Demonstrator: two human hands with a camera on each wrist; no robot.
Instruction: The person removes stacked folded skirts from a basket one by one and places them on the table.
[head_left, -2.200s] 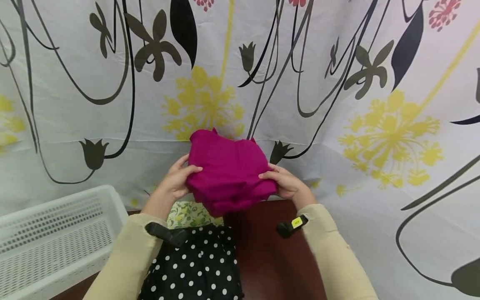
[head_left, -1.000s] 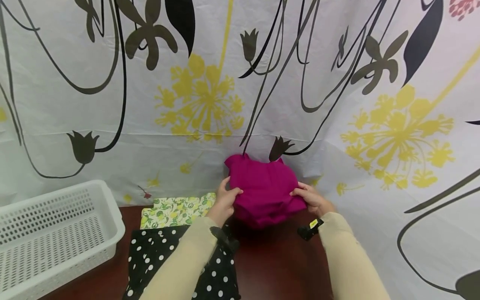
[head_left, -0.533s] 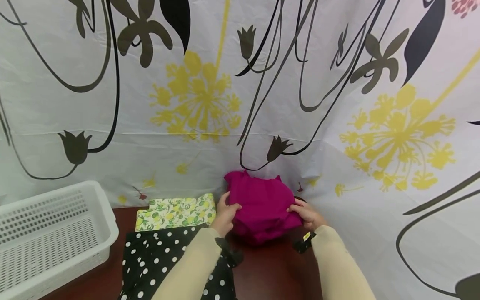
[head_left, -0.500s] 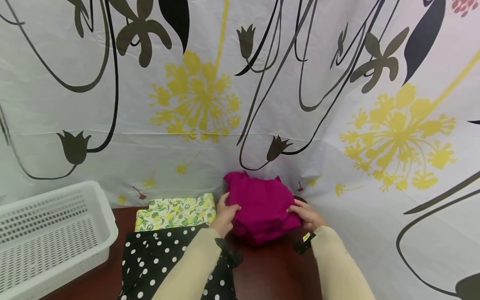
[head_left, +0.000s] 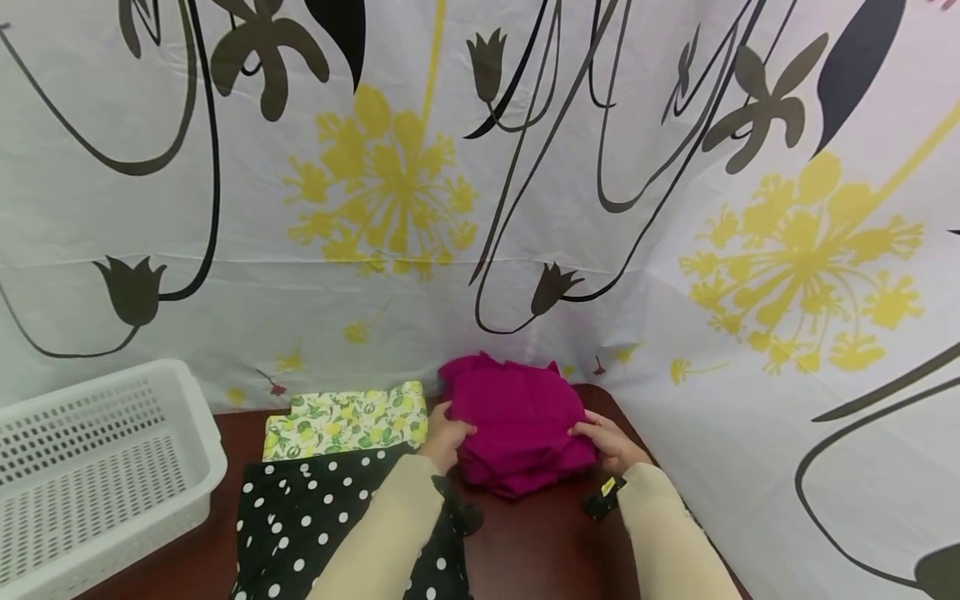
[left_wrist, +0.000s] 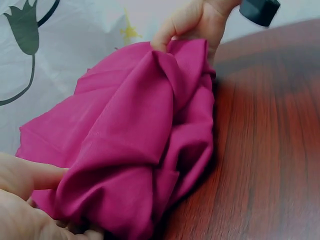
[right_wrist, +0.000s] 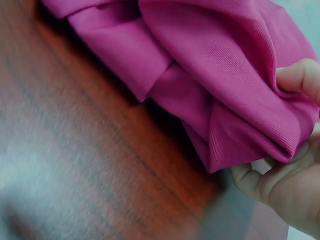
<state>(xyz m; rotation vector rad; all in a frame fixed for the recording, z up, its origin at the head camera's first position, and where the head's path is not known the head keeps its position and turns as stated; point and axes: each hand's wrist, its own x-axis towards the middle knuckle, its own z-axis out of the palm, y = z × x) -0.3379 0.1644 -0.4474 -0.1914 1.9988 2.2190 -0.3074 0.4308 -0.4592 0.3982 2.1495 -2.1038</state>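
Observation:
A folded magenta cloth garment lies low over the back right of the dark red-brown table, close to the patterned curtain. My left hand grips its left side, thumb on top and fingers tucked under the fold, as the left wrist view also shows. On the opposite side my right hand pinches the edge the same way; in the right wrist view its thumb presses the top layer while fingers curl beneath. Loose folds of the garment hang toward the front, right at the wood surface.
Left of the hands lies a folded lemon-print cloth, with a black polka-dot cloth in front, partly under the left forearm. A white perforated plastic basket stands at the far left. The floral curtain borders the table behind and at right.
Both hands have carried the magenta garment rightward and down, from in front of the curtain to the table's back right. Over the last half second it has sunk slightly lower, flattening a little.

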